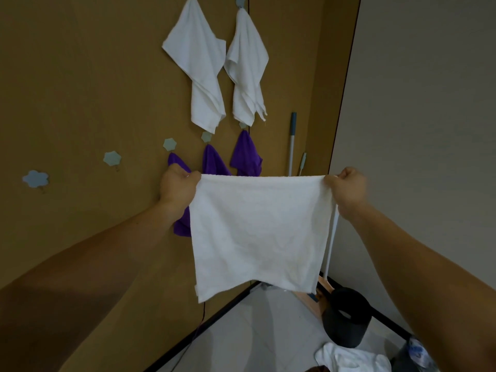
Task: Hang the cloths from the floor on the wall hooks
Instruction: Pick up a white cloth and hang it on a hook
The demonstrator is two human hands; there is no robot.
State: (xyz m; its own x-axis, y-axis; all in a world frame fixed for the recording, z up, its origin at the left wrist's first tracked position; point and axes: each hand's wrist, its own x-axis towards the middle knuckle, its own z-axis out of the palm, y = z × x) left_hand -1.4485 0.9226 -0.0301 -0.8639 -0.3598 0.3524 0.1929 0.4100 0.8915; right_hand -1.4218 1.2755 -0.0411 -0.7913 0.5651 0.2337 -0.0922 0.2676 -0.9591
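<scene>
A white cloth [259, 232] hangs spread flat in front of the brown wall. My left hand [178, 187] pinches its upper left corner and my right hand [347, 190] pinches its upper right corner. Two white cloths [200, 63] [247, 68] hang from hooks high on the wall. Below them three purple cloths [245, 155] hang from a lower row of hooks, partly hidden behind the held cloth. Two pale blue flower-shaped hooks [112, 158] [36, 179] at the left carry nothing. More white cloths [349, 358] lie on the floor at the bottom right.
A mop handle [292, 143] leans in the corner where the brown wall meets a grey wall [416, 130]. A black cylindrical object [346, 318] stands on the tiled floor [255, 331] near the corner. A thin cable runs down the wall to the floor.
</scene>
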